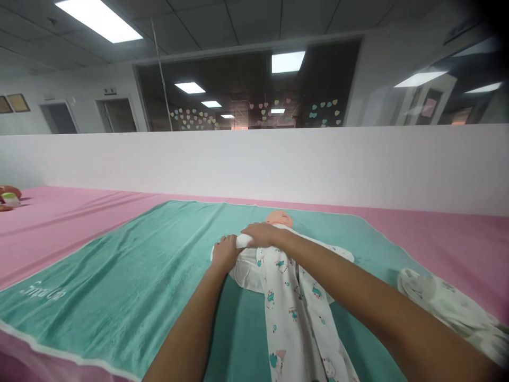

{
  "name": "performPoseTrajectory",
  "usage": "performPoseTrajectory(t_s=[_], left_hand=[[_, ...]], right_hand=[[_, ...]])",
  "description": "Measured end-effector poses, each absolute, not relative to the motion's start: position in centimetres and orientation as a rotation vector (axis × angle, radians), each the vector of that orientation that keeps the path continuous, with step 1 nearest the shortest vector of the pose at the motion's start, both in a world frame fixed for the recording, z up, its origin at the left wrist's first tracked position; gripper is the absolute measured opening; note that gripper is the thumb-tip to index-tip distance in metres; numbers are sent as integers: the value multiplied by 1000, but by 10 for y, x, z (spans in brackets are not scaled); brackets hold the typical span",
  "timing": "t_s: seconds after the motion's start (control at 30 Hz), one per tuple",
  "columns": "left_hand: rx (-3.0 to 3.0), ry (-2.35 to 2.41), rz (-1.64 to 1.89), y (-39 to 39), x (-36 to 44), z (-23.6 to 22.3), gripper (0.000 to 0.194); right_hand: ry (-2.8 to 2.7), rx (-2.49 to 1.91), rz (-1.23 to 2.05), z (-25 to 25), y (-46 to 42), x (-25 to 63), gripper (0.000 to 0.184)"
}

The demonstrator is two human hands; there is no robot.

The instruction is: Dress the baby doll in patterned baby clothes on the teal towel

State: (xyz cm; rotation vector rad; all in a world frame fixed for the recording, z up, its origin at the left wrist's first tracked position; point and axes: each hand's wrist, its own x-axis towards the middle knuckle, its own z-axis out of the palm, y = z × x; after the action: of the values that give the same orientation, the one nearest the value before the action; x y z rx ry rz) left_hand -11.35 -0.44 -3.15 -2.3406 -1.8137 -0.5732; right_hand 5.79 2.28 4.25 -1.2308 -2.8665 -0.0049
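Working the white sleeve (244, 241) appears the step in hand: left hand (225, 253) and right hand (259, 234) hold it, beside the doll (280, 216); printed garment (279, 289) extends below the doll's head. Next move likely needs even tension.

A white partition (254, 164) stood beyond a pink covering (79, 217); above it, pale heart shapes (314, 107) dotted a dark window (238, 69) beneath the ceiling (254, 21).
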Motion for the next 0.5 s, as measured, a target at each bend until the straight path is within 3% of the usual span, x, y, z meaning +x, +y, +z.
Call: performPoseTrajectory(t_s=[0.3,0.43,0.5], left_hand=[[-2273,-1891,-511,-8,-114,-30,23],[-2254,-2016,-569,-6,-107,-30,19],[-2277,-1985,-698,-6,-103,-29,27]], right_hand=[[-2391,-1231,349,24,-12,156,51],[-2127,-1439,148,-20,-43,218,52],[-2016,-1648,10,-38,-50,246,53]])
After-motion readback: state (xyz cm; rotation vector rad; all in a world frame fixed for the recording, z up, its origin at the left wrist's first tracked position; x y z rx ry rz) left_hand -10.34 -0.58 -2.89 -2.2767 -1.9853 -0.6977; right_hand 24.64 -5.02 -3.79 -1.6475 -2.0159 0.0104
